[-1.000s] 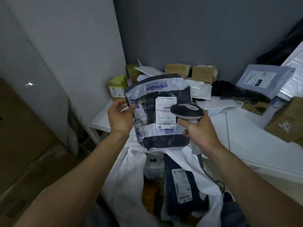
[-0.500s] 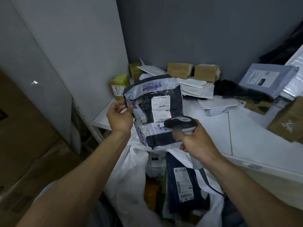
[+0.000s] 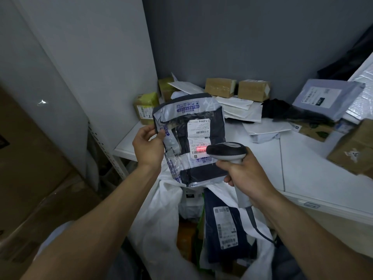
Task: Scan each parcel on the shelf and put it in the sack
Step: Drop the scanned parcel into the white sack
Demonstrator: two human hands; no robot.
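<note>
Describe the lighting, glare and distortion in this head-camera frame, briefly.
Head view: dim, cool room light; the brightest spot is the scanner's red beam glowing on the held parcel's label; the parcel's plastic wrap shows soft crinkled glare near the left hand; wide-angle distortion bows the shelf edge and stretches both forearms; the right hand and the sack look reasonably sharp.

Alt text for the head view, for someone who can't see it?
A left hand holds up a dark plastic-wrapped parcel while the right hand aims a handheld barcode scanner, its red line on the label's barcode. Below is an open white sack with parcels inside; more boxes and mailers crowd the white shelf behind.
</note>
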